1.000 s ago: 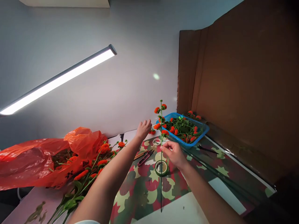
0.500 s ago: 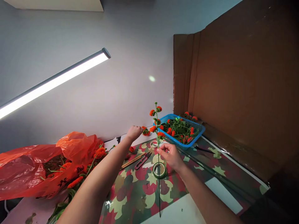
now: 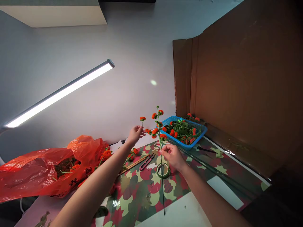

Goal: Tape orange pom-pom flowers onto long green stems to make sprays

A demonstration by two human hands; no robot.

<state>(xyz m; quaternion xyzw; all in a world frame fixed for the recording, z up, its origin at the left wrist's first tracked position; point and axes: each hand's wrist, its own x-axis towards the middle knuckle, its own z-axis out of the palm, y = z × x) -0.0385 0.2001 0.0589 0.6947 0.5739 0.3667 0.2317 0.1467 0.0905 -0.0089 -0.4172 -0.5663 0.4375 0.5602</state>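
Observation:
My right hand (image 3: 172, 155) pinches a long upright stem that carries several orange pompom flowers (image 3: 160, 124) and green buds; its thin dark lower end reaches down over the table. To its left, my left hand (image 3: 136, 134) is closed on a small orange flower (image 3: 142, 119), whose short stalk rises from between the fingers. Other orange blooms show just beyond that hand, close to the tall stem. A roll of green tape (image 3: 163, 170) lies behind the stem, below my right hand.
A blue basket (image 3: 189, 147) holds green stems and orange flowers. Snips (image 3: 147, 162) and wooden sticks (image 3: 133, 164) lie on the patterned table cover (image 3: 132, 192). An orange plastic bag (image 3: 30, 176) with more flowers sits left. Cardboard (image 3: 236, 78) stands at right, beneath a lamp-lit wall.
My left hand has drawn slightly back, and a single orange flower now stands up from its fingers. My right hand keeps its hold on the stem. The view has tilted slightly upward.

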